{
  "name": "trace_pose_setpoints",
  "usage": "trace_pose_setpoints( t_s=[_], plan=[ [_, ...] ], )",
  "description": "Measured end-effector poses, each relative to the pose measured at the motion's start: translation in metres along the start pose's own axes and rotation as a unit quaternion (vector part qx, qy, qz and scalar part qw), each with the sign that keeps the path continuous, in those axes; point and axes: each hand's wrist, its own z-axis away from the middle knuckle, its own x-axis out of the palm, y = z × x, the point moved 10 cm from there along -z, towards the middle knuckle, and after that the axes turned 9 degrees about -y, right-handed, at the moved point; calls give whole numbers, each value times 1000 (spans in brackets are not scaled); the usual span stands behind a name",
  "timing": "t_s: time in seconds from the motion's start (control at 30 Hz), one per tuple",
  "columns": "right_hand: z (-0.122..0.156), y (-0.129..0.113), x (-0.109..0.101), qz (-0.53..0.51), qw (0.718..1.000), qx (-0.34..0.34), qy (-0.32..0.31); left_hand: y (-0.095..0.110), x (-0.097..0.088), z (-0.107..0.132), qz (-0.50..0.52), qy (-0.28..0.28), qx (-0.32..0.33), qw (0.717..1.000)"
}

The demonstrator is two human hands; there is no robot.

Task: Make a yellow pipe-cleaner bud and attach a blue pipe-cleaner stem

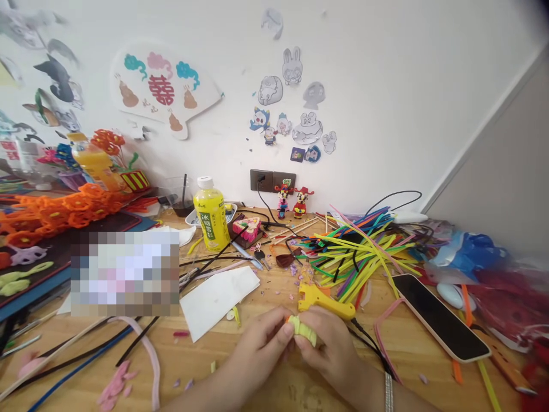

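Both my hands meet low in the middle of the wooden table [240,366]. My left hand [257,349] and my right hand [330,346] are closed, pinching between them a small yellow-green coil of pipe cleaner [303,330] with an orange bit at its left end. Just behind my hands lies a yellow glue gun [323,302] with a black cord running off to the right. A bracelet shows on my right wrist.
A heap of coloured pipe cleaners [364,252] lies at the right back, a phone [437,317] in a pink case beside it. A yellow drink bottle [211,214], white paper [217,297], orange pipe-cleaner flowers [60,209] and loose black and pink stems fill the left.
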Motion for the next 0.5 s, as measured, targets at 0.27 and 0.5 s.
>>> trace_pose_setpoints(
  t_s=[0.27,0.5],
  plan=[
    [1,-1,0,6,1000,-3,2,1,2,-1,14,-7,-1,1000],
    [2,9,4,-13,999,30,5,-6,1,-3,24,1,-14,1000]
  ],
)
